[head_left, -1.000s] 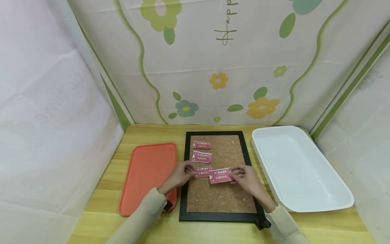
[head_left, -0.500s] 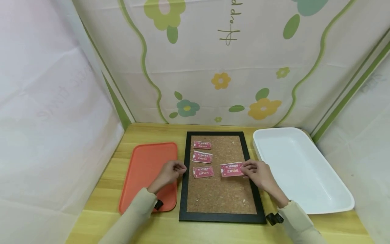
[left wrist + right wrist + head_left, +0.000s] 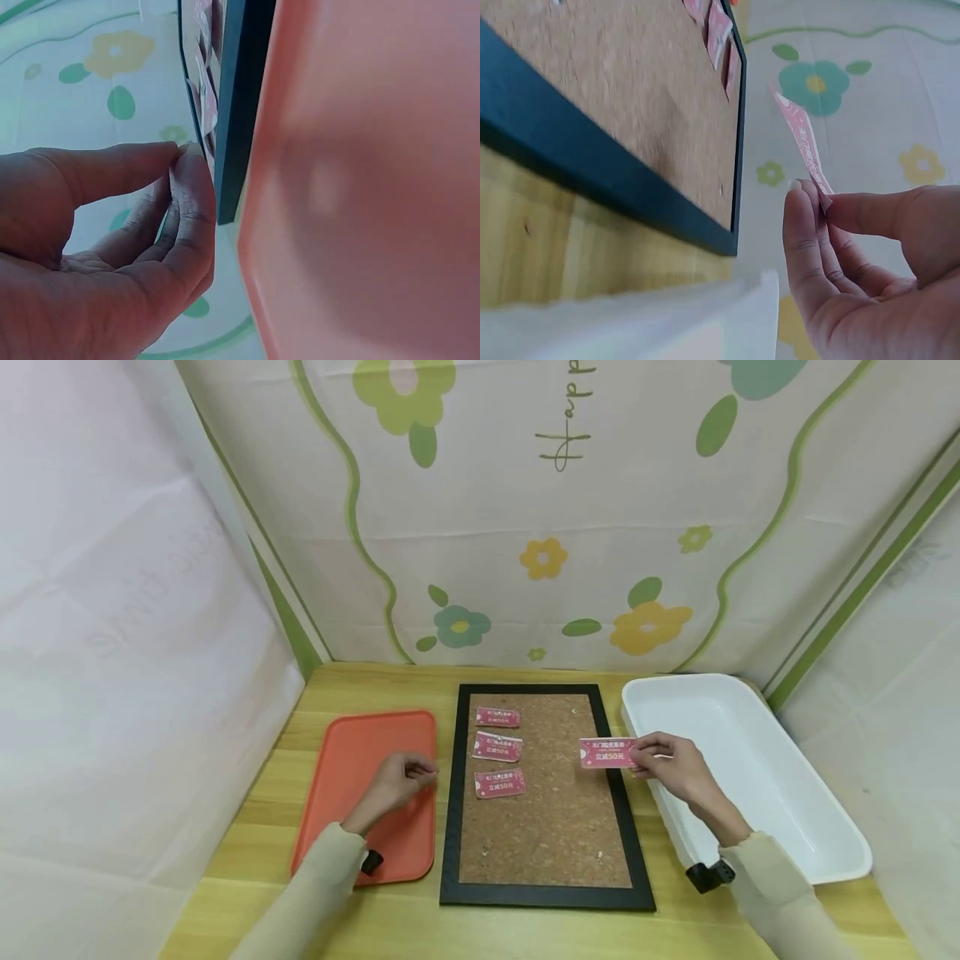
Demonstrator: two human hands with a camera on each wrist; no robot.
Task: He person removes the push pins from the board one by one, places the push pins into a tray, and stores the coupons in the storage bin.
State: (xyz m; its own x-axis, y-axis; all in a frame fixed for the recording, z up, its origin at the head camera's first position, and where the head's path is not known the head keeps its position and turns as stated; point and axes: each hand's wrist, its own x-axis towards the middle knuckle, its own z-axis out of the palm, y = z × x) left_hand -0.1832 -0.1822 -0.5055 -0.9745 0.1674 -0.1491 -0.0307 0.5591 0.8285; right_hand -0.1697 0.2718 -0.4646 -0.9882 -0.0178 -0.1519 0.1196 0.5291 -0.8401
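Note:
My right hand (image 3: 678, 768) pinches a pink paper coupon (image 3: 606, 752) by its right end, between thumb and fingers. The coupon is raised over the right frame of the cork board (image 3: 543, 843), and its thin edge shows in the right wrist view. Three similar coupons run down the left side of the board: a top one (image 3: 497, 717), a middle one (image 3: 498, 747) and a lower one (image 3: 500, 783), each with a small pin. Above the orange tray (image 3: 358, 785) is my left hand (image 3: 397, 785). Its thumb tip meets the curled fingers, with nothing visible between them.
A deep white plastic tray (image 3: 847, 860) stands right of the board, partly under my right hand. Small pins show near the board's corners. A wooden table (image 3: 540, 935) bears everything, with a flowered cloth (image 3: 465, 560) hanging behind.
My right hand has carried its coupon right and up, away from the lower coupon. My left hand has left that lower coupon and drawn back over the orange tray.

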